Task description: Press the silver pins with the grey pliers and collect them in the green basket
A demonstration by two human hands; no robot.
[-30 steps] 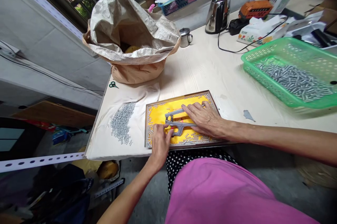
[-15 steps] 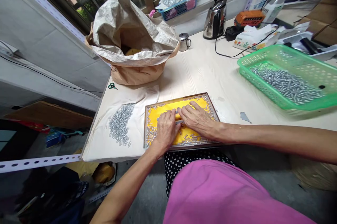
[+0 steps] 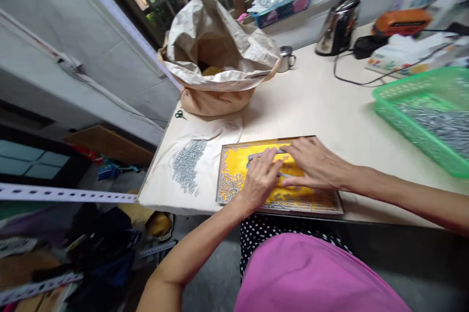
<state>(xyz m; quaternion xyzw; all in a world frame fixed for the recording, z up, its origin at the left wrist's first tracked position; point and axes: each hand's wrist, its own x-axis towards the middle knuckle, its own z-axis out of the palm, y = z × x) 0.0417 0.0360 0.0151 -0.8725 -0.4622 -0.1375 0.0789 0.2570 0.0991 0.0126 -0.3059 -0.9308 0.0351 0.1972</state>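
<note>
Grey tool [image 3: 252, 158], prob. held, both hands [image 3: 318, 165]

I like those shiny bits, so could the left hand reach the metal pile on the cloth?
Probably yes: the metal pile lies just left of the tray, with only the tray's rim seeming to stand between. But the left hand seems to hold the grey tool.
</note>
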